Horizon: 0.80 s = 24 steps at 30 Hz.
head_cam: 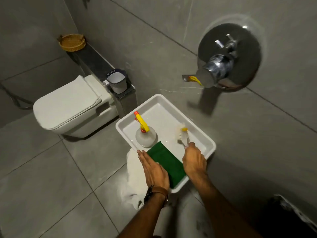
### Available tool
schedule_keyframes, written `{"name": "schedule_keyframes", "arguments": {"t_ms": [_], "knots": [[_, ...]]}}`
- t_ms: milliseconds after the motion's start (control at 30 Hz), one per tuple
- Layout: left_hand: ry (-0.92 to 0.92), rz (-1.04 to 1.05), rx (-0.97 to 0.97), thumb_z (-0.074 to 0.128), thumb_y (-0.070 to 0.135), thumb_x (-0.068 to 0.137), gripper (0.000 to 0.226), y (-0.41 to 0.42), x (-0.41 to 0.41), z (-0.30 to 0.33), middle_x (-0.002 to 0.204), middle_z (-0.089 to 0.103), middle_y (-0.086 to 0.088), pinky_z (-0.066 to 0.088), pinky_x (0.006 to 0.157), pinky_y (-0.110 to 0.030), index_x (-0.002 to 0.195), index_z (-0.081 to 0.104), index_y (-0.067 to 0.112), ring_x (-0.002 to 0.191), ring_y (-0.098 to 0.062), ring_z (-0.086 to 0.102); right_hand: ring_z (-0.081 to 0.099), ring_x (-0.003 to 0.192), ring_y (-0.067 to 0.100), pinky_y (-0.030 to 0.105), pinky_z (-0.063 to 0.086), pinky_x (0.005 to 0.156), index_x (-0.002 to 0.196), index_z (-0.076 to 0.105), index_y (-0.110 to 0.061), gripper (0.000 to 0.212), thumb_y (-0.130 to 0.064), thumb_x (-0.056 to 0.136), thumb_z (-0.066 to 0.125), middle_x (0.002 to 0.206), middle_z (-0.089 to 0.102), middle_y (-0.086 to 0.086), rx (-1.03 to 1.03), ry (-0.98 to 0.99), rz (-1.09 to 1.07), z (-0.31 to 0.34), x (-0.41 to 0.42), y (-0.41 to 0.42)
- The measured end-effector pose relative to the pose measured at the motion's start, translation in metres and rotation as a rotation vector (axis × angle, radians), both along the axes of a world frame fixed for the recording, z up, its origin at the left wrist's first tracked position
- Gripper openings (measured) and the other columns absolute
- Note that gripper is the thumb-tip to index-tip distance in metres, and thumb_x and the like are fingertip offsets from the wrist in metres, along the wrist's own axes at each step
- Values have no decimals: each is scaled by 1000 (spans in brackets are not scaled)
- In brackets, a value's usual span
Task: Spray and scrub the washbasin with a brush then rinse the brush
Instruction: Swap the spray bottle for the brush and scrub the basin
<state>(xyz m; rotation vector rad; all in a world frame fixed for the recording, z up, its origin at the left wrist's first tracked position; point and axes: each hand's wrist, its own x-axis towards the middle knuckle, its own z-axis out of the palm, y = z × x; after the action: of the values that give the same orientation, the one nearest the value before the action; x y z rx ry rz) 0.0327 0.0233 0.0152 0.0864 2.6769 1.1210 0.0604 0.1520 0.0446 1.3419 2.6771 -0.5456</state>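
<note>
A white rectangular washbasin sits on the grey tiled floor below me. Inside it stands a clear spray bottle with a yellow and orange trigger head. A folded green cloth lies in the near part of the basin. My right hand is shut on the handle of a white-bristled brush, whose head rests on the basin floor at the right. My left hand lies flat, fingers together, on the basin's near-left rim beside the cloth. A watch with a brown strap is on that wrist.
A white wall-hung toilet stands to the left, with a mug on the dark ledge behind it and a woven basket farther along. A chrome tap fitting juts from the wall at upper right. White plastic lies under the basin.
</note>
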Motion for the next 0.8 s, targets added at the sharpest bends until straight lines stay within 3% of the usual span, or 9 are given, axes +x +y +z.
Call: {"name": "schedule_keyframes", "arguments": {"t_ms": [133,300,433,600,800], "knots": [[37,-113,114,37,8,100,62,19,35,34,165,1,-13,12,124,-36,155,9,0,153,-25,5,70,107,41,46,57,83,125,60,-14,31,-33,109,41,116,73,17,-68,60,-111,43,51,-2],[31,-293,230,33,13,103,57,42,97,79,166,4,-11,3,123,-27,155,11,2,153,-21,4,69,108,39,44,57,84,125,67,-18,33,-34,107,44,116,74,14,-81,125,-240,87,129,-5],[52,-462,254,30,19,106,54,44,159,102,165,8,-10,9,124,-29,155,15,3,153,-20,9,72,100,36,43,60,80,119,71,-20,28,-33,104,51,109,78,11,-18,226,-317,116,204,-12],[46,-692,259,28,26,106,52,33,249,115,165,15,-3,18,123,-34,155,20,10,152,-15,13,75,97,28,40,62,79,125,71,-27,29,-38,102,58,109,80,4,43,323,-450,145,307,-32],[-63,-972,220,29,36,105,53,20,344,114,163,24,-2,19,121,-28,155,25,17,149,-15,24,70,115,31,40,55,95,136,67,-28,38,-35,103,49,125,76,4,19,251,-621,151,431,-62]]}}
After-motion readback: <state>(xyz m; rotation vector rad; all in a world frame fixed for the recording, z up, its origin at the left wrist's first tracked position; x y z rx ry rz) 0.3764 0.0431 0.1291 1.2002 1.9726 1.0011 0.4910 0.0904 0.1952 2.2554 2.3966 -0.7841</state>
